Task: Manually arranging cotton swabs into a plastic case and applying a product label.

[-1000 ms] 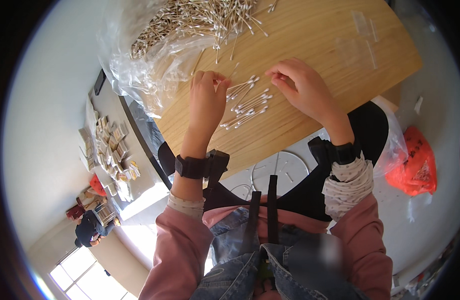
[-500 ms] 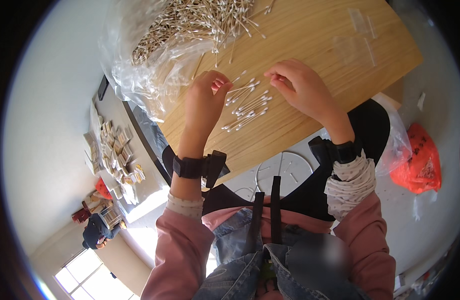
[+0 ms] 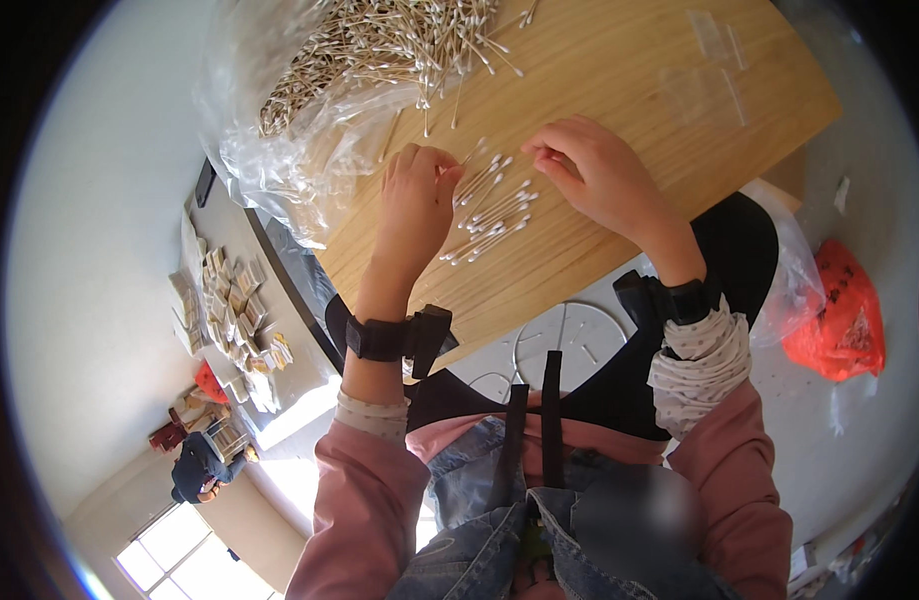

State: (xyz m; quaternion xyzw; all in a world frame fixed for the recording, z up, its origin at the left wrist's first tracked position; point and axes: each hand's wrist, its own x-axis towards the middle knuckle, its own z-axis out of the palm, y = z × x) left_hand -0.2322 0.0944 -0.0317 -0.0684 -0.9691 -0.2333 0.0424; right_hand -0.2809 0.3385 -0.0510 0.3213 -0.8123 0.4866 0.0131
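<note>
On a wooden table (image 3: 619,90), a small row of cotton swabs (image 3: 494,215) lies between my hands. My left hand (image 3: 416,205) rests at the left end of the row, fingers curled, pinching a swab at its tip. My right hand (image 3: 594,175) hovers at the right end, fingertips bent down near the swab heads. A big heap of loose swabs (image 3: 379,45) spills from a clear plastic bag (image 3: 279,150) at the table's far left.
Small clear plastic sleeves (image 3: 714,60) lie at the far right of the table. A red plastic bag (image 3: 839,315) sits on the floor to the right. To the left a low surface holds several small boxes (image 3: 234,320); another person (image 3: 194,465) sits beyond.
My left hand has shifted slightly to the right toward the swab row. My right hand stays at the row's right end.
</note>
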